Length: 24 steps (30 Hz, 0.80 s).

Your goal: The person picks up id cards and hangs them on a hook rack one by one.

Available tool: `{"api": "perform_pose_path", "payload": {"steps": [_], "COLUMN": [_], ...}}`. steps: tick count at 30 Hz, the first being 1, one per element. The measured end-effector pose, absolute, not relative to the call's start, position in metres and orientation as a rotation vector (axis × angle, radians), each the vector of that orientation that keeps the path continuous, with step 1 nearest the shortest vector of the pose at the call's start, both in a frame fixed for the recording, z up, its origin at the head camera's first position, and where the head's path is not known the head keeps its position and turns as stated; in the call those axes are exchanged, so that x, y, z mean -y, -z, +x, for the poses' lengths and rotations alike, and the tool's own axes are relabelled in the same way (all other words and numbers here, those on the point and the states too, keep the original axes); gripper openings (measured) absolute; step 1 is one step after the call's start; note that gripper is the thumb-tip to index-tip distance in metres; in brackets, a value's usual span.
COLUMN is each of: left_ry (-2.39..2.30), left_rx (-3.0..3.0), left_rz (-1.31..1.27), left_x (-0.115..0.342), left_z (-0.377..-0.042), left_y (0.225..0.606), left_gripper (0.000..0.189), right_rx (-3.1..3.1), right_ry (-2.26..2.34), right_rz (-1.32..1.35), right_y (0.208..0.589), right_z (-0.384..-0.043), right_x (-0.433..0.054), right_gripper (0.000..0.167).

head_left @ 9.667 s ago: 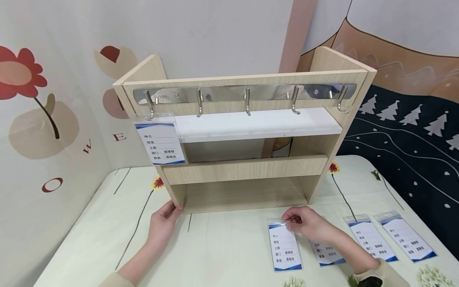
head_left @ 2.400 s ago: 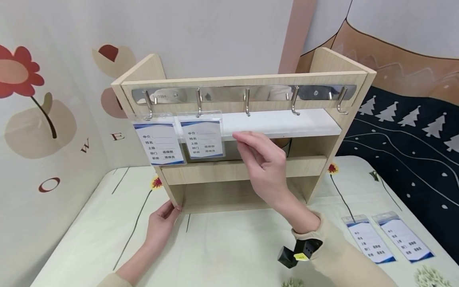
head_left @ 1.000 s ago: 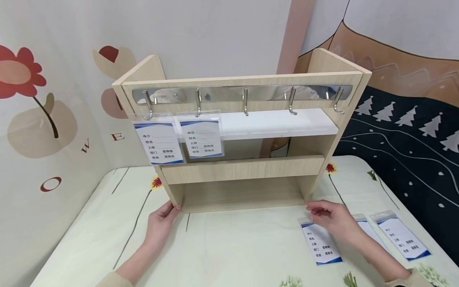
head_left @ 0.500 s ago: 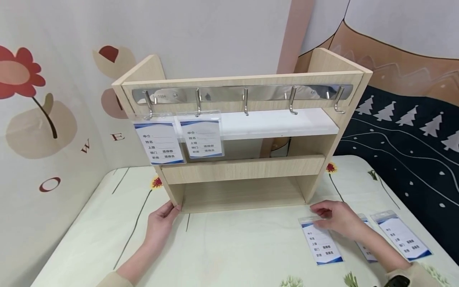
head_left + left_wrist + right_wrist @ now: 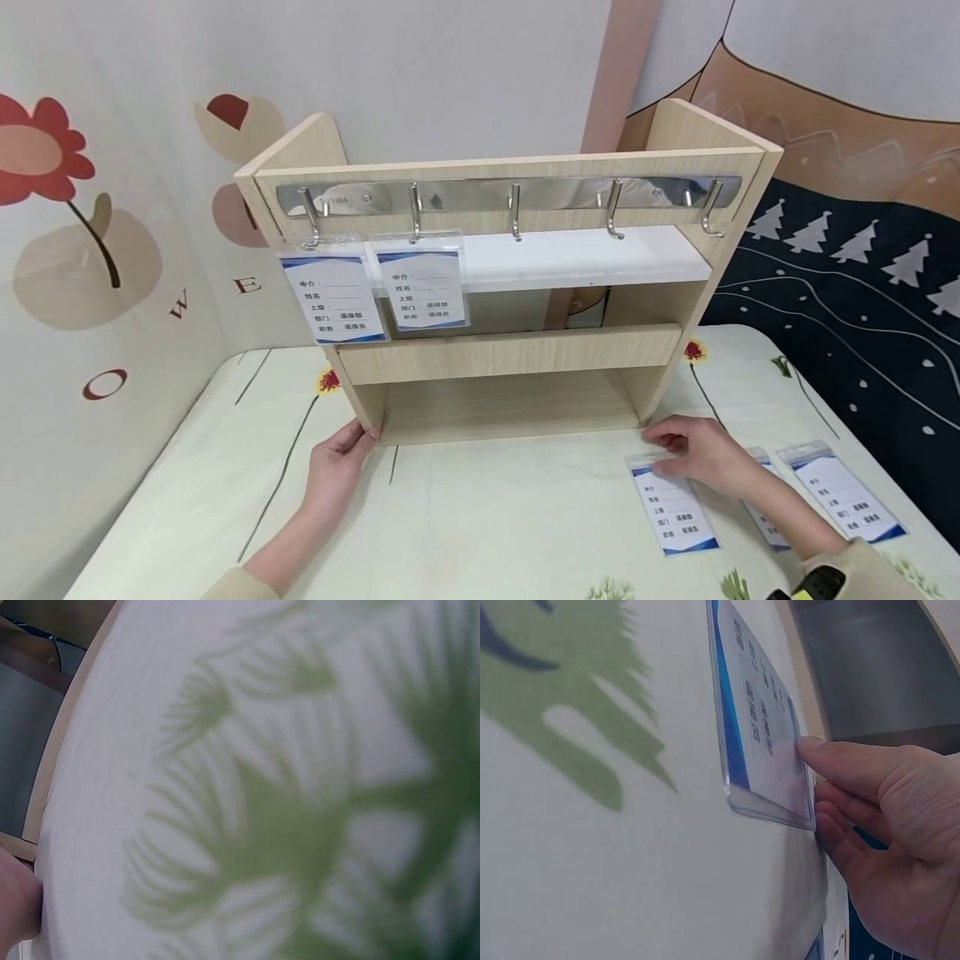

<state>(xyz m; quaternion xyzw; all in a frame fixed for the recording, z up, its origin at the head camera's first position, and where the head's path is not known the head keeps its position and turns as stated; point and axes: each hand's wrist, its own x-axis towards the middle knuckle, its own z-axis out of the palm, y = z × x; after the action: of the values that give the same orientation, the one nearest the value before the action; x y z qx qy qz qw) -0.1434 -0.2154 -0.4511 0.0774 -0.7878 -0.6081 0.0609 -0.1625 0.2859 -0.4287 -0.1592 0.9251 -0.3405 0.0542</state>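
Note:
A small wooden shelf point(image 5: 510, 350) stands upright on the table with a strip of metal hooks point(image 5: 514, 212) across its front. My left hand point(image 5: 337, 471) grips its lower left corner; in the left wrist view only a bit of that hand point(image 5: 16, 904) shows. Two clear badge holders with printed cards hang from the leftmost hooks, one badge point(image 5: 337, 300) beside the other badge point(image 5: 422, 290). My right hand point(image 5: 708, 458) pinches the top edge of a third badge point(image 5: 675, 512) at the table, thumb on its face and fingertips at its edge in the right wrist view.
Partly behind my right forearm lies another badge point(image 5: 767, 525), with one more badge point(image 5: 843, 492) to its right. The tablecloth point(image 5: 480, 517) is pale with printed flowers. Patterned curtains point(image 5: 465, 75) stand behind the shelf.
Since the earliest frame a second badge has gone onto the second hook. My right hand has come down from the shelf to another badge on the table. My left hand has stayed put.

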Motion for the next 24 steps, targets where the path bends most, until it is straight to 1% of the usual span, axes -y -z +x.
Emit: {"api": "perform_pose_path", "payload": {"steps": [13,24], "left_ry": [1.860,1.859], "left_rx": [2.360,2.361], "left_rz": [0.253,0.250], "left_x": [0.215,0.215], "left_z": [-0.143,-0.143], "left_y": [0.451,0.451], "left_gripper": [0.042,0.043], "right_rx": [-2.908,-2.825], "right_ry": [0.883,0.889], "right_rz": [-0.507,-0.507], "right_y": [0.427,0.422], "right_z": [-0.162,-0.164], "right_x": [-0.286,-0.299], "right_gripper": [0.034,0.036]}}
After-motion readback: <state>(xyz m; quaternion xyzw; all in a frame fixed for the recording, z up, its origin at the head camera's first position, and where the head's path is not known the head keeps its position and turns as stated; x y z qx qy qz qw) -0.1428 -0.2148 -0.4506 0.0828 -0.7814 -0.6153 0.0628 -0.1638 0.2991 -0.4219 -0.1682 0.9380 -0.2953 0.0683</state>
